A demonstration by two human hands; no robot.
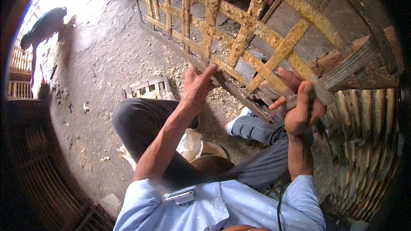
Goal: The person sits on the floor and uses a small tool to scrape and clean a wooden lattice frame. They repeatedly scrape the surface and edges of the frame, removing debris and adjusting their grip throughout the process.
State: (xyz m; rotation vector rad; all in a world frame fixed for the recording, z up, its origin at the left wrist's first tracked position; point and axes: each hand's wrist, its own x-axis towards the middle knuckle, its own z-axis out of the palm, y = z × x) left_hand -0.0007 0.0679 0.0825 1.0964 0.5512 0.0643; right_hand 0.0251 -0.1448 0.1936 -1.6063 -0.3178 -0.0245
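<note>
A large wooden lattice frame [209, 30], its crossed slats crusted with yellowish residue, tilts up in front of me. My left hand [198, 84] closes around its lower rail near the middle, thumb and fingers wrapped over the wood. At the frame's lower right corner, my right hand [303, 109] grips the joined ends of the rail and slats, fingers partly behind the wood. A thin weathered strip runs along the bottom edge, its free end near my right hand. My bent legs in dark jeans lie below the frame.
A small slatted frame [147, 87] lies on the crumb-strewn concrete floor [102, 64]. Stacked slatted frames [364, 132] stand close on the right; dark racks [43, 162] line the left. A white bag [189, 144] sits between my legs. Another person [45, 25] bends at the far left.
</note>
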